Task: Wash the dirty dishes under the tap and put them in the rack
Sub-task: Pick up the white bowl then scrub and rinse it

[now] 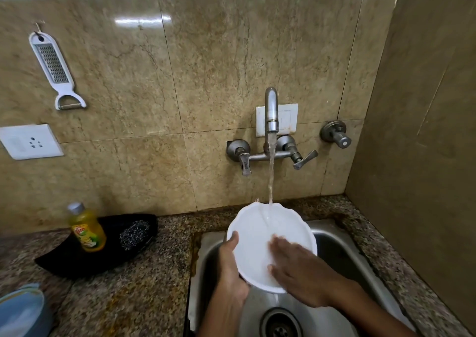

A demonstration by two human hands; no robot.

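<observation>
Plate (260, 249): glossy white, wet, scalloped rim, ceramic or plastic, can't tell. Sink (342, 249): brushed steel, dull sheen. Tap (271, 110): matt grey metal. Table (144, 280): speckled polished granite. Wall tiles (206, 61): glossy beige stone. Scrubber (134, 233): rough metal wool. Soap bottle (87, 231): clear plastic.

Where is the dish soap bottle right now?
In the head view, the yellow dish soap bottle stands on the black tray on the granite counter, left of the sink, beside the steel scrubber.
</observation>
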